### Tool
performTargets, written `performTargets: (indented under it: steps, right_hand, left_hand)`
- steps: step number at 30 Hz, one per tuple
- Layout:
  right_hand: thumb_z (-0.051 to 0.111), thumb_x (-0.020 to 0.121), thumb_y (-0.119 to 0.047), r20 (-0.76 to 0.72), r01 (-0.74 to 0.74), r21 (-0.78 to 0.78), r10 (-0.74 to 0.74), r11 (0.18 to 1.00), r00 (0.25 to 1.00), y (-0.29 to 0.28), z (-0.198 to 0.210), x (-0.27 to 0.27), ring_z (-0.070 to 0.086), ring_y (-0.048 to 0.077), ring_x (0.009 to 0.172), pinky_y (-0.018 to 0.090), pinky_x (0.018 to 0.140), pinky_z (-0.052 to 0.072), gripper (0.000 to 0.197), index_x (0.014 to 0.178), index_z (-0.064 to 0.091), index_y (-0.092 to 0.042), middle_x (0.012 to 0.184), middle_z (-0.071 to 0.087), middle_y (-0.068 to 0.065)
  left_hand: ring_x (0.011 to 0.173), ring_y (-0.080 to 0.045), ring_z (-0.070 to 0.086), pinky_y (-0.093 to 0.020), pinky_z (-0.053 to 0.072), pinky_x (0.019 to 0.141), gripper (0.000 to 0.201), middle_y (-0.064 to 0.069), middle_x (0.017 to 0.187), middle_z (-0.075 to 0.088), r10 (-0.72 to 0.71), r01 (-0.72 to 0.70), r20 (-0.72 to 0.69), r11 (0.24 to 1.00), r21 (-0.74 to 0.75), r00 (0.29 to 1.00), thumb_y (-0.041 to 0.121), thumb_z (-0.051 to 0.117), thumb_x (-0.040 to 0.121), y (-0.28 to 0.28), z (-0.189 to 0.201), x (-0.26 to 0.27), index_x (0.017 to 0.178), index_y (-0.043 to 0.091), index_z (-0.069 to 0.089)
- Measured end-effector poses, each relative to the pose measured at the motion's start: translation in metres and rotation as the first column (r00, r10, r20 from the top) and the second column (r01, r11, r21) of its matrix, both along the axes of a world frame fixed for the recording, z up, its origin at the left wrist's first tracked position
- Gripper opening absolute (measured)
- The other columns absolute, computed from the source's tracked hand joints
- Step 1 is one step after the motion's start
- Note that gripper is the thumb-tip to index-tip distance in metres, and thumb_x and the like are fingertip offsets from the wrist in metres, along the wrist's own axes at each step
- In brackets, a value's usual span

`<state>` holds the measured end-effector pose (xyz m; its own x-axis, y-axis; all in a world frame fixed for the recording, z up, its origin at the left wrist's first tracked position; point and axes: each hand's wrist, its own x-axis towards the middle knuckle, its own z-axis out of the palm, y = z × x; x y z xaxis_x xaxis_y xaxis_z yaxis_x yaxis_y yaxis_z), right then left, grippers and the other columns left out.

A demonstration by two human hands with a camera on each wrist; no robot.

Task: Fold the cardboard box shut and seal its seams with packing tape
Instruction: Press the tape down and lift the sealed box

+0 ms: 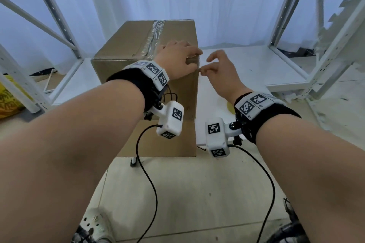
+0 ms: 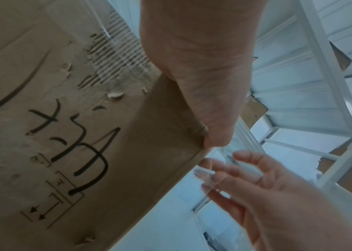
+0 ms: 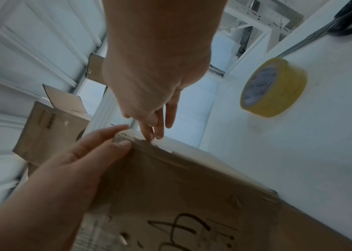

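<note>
The brown cardboard box (image 1: 122, 69) stands shut on the white table (image 1: 252, 69), with wrinkled clear tape (image 1: 156, 33) along its top seam. My left hand (image 1: 181, 57) grips the box's near right top corner, thumb and fingers curled over it (image 3: 98, 152). My right hand (image 1: 215, 73) hovers just right of that corner, its fingertips pinching a strip of clear tape (image 2: 205, 175) at the box edge (image 3: 155, 135). Black handwriting marks the box's side (image 2: 80, 152). The yellow tape roll (image 3: 273, 88) lies flat on the table beside the box.
Scissors (image 3: 342, 22) lie on the table beyond the roll. White metal shelving racks (image 1: 292, 16) flank the table on both sides. A smaller open carton (image 3: 48, 129) sits behind the box. Camera cables (image 1: 150, 183) hang from my wrists above the tiled floor.
</note>
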<state>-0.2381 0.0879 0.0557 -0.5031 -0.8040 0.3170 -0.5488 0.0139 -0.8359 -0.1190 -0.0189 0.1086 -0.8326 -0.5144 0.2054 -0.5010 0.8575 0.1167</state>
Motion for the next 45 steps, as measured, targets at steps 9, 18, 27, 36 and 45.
performTargets:
  steps: [9, 18, 27, 36, 45]
  right_hand:
    - [0.038, 0.092, 0.004, -0.527, -0.067, 0.131, 0.127, 0.989, 0.840, 0.000, 0.023, -0.009, 0.062, 0.021, 0.092, 0.035, 0.085, 0.050, 0.033, 0.113, 0.054, -0.015, 0.101, 0.068, 0.008]
    - [0.051, 0.095, -0.011, -0.701, -0.026, 0.115, 0.099, 0.993, 0.706, -0.010, 0.022, -0.010, 0.055, 0.029, 0.089, 0.041, 0.075, 0.046, 0.016, 0.100, 0.066, -0.014, 0.092, 0.060, 0.007]
    - [0.063, 0.086, -0.004, -0.715, -0.092, 0.033, 0.088, 0.995, 0.693, -0.019, 0.018, -0.014, 0.050, 0.028, 0.125, 0.036, 0.100, 0.038, 0.005, 0.086, 0.068, -0.005, 0.130, 0.060, 0.009]
    - [0.064, 0.086, -0.007, -0.590, -0.124, -0.086, 0.049, 0.989, 0.806, -0.018, 0.008, -0.008, 0.061, 0.025, 0.107, 0.022, 0.092, 0.041, 0.004, 0.088, 0.066, -0.003, 0.114, 0.067, 0.008]
    - [0.063, 0.088, -0.019, -0.630, -0.055, -0.130, -0.039, 0.990, 0.776, -0.028, -0.010, 0.000, 0.052, 0.035, 0.119, 0.038, 0.103, 0.039, 0.042, 0.128, 0.058, -0.004, 0.128, 0.058, 0.016]
  left_hand:
    - [0.121, -0.022, 0.045, -0.035, 0.034, 0.102, 0.048, -0.006, 0.133, 0.049, -0.037, 0.043, -0.099, 0.997, 0.058, 0.994, 0.039, 0.055, 0.091, -0.014, -0.003, 0.023, 0.135, 0.020, 0.048]
    - [0.128, -0.016, 0.044, -0.029, 0.031, 0.106, 0.050, 0.005, 0.143, 0.046, -0.003, 0.011, -0.185, 0.999, 0.039, 0.983, 0.036, 0.056, 0.092, -0.019, -0.016, 0.039, 0.139, 0.024, 0.045]
    - [0.124, -0.016, 0.048, -0.027, 0.034, 0.100, 0.049, 0.005, 0.138, 0.052, 0.038, -0.023, -0.223, 0.997, 0.069, 0.974, 0.040, 0.058, 0.090, -0.020, -0.018, 0.039, 0.136, 0.026, 0.048]
    - [0.123, -0.016, 0.050, -0.030, 0.035, 0.102, 0.048, 0.006, 0.137, 0.053, 0.025, -0.023, -0.232, 1.000, 0.011, 0.972, 0.040, 0.054, 0.092, -0.020, -0.022, 0.036, 0.137, 0.026, 0.048]
    - [0.123, -0.016, 0.050, -0.031, 0.035, 0.102, 0.047, 0.005, 0.136, 0.054, -0.013, 0.005, -0.237, 0.999, -0.037, 0.971, 0.041, 0.053, 0.092, -0.022, -0.026, 0.037, 0.136, 0.025, 0.049]
